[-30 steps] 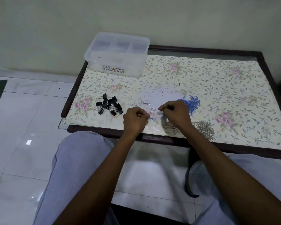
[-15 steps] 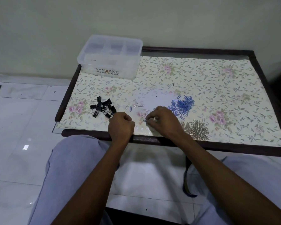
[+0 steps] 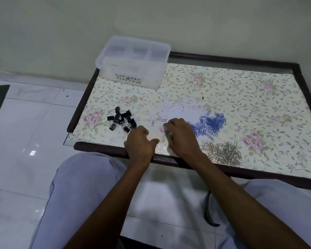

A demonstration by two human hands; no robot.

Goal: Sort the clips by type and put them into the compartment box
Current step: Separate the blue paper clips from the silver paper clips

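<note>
Head view: a low table (image 3: 223,83) with a dark wooden frame carries a glossy floral covering, pink roses and grey-green leaves. At its far left corner stands the compartment box (image 3: 133,60), translucent frosted plastic with rounded corners; three back compartments show through its top, and whether a lid is on cannot be told. Three sorted heaps lie near the front: about a dozen black binder clips (image 3: 121,120) with wire handles at the left, a heap of blue paper clips (image 3: 209,124) too many to count, and a tangled heap of silver paper clips (image 3: 223,151) by the front edge. Roughly four loose clips (image 3: 155,121) lie in a row between the black heap and the hands. The left hand (image 3: 140,143) rests at the front rail, fingers curled; what it holds cannot be told. The right hand (image 3: 180,136) lies knuckles up beside the blue heap, fingertips down among the loose clips, its grip hidden. Since half a second ago, the left hand has slid slightly toward the binder clips.
</note>
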